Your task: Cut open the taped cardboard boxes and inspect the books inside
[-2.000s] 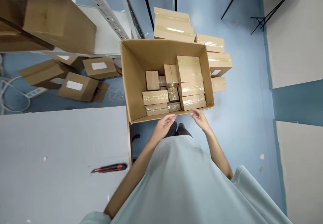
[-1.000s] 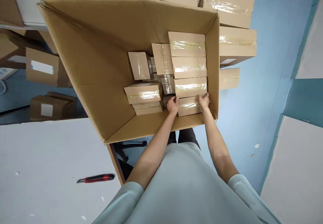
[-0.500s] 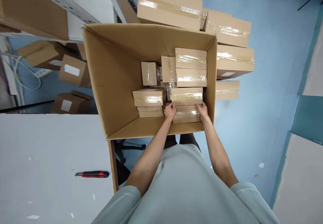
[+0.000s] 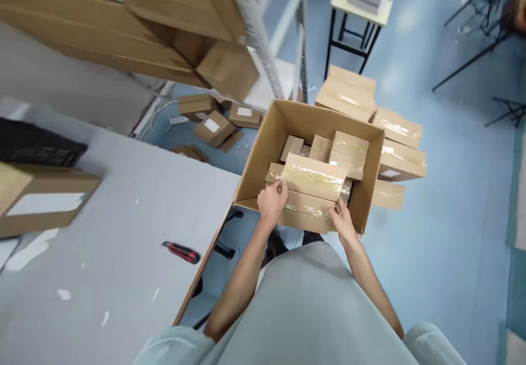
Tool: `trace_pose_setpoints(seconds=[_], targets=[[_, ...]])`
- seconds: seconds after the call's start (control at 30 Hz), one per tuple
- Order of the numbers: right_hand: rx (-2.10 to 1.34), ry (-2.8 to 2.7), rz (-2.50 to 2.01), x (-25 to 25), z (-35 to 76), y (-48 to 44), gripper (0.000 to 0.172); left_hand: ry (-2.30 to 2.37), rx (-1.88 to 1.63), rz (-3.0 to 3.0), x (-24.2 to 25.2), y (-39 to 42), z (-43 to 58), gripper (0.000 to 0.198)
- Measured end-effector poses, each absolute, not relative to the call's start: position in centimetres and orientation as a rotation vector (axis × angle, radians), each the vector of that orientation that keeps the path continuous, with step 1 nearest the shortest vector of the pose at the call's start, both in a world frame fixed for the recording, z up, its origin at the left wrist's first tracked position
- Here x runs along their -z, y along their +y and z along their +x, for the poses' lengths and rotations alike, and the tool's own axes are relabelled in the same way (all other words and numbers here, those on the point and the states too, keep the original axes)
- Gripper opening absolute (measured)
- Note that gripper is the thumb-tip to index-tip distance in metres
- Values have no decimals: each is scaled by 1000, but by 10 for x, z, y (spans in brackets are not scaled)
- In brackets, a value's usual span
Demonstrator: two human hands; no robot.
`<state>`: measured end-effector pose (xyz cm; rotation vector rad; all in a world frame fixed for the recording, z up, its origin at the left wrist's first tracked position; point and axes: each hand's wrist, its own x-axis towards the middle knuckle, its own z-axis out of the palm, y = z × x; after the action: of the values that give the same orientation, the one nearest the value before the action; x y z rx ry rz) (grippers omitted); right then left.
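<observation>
A big open carton [image 4: 263,157] stands on the blue floor and holds several small taped boxes. I hold two stacked taped boxes [image 4: 314,181] raised over the carton's near wall. My left hand [image 4: 272,200] grips the stack's left end, fingers curled round it. At the right end my right hand [image 4: 342,220] holds the lower corner.
A white table [image 4: 102,233] at my left carries a red box cutter [image 4: 181,251] and a labelled brown box [image 4: 41,203]. More taped boxes [image 4: 394,146] are stacked on the floor behind and right of the carton. Metal shelving [image 4: 255,30] with cartons rises at the upper left.
My hands went down into the carton, gripped the nearest boxes at both ends and lifted two of them up above the near wall. The view swung back and to the left.
</observation>
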<state>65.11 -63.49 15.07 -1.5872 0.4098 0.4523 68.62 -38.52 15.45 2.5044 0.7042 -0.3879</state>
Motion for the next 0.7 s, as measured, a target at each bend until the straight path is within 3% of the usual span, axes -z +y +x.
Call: trace_pose_setpoints(seconds=[0.2,0.33,0.53,0.7], targets=[[-532,177,-1633,-199,634,-528,78,982,83,2524,-256,-279,627,51],[-682,-89,-1599,-215,600,-434,68,1240,-61,2482,-291,-185,562,57],[-945,-120,-1390,-204,517,-290,32,1475,-44,2455,-284,-41,465,65],[-1115,-87,-1451,-158,448,-190,31,1511,117,2423,-235,55,403,58]])
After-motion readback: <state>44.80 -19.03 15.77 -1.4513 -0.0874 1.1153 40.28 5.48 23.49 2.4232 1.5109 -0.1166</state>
